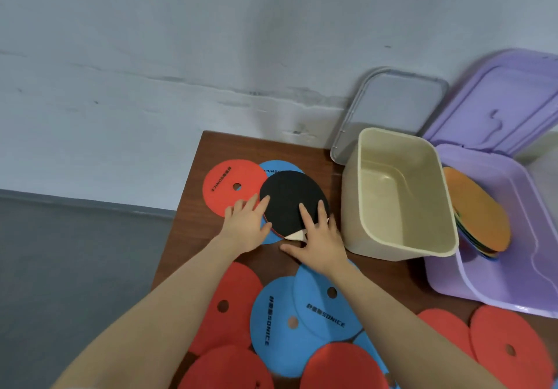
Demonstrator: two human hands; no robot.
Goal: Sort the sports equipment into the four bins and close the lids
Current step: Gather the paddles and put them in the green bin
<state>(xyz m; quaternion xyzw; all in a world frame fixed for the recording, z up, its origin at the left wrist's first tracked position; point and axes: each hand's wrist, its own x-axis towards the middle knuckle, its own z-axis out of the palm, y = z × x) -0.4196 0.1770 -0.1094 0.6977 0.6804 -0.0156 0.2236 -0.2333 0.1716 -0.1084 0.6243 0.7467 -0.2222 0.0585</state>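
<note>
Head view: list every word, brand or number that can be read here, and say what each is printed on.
"SONICE": on the upper blue disc near the right forearm, after some characters too small to read.
"SONICE": on the blue disc beneath it, running vertically, again after unreadable characters.
"SONICE": on the red disc at the far end of the table, seen upside down.
Partial print on the far blue disc, mostly hidden by the black paddle: not readable.
Beige bin, purple bin, lids: no text.
</note>
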